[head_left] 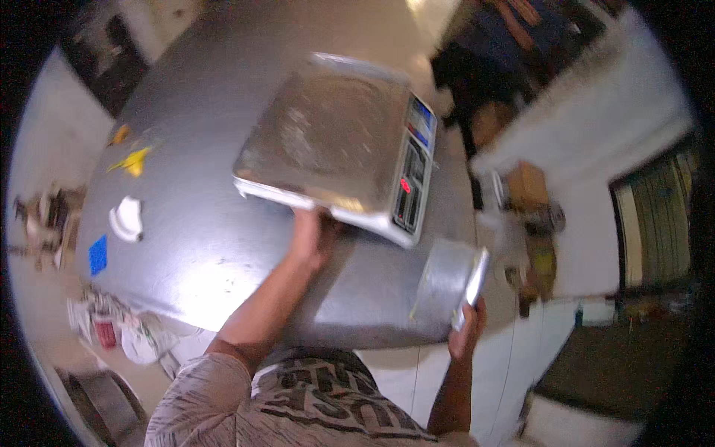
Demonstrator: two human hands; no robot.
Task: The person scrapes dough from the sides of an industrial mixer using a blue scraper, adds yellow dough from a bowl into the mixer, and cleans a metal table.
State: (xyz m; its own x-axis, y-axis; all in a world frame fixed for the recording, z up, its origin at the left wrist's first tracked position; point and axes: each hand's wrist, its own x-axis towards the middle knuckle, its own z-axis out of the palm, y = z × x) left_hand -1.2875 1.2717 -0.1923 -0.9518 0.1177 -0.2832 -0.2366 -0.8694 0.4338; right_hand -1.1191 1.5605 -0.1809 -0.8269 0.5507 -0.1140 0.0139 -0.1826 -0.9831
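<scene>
A white digital weighing scale [320, 141] with a worn, smudged flat metal pan and a lit red display on its right side is over the metal table [223, 216]. Under the scale's near edge, my left hand [313, 237] grips its base; the fingertips are hidden beneath it. My right hand [465, 331] is closed on the thick edge of a broad metal scraper [447, 279]. The scraper's flat blade points left, over the table's near right edge.
Yellow scraps [132, 162], a curved white piece [126, 219] and a blue pad [98, 255] lie along the table's left side. Bags [145, 339] sit at lower left on the floor. A cardboard box [526, 186] and containers stand to the right by the wall.
</scene>
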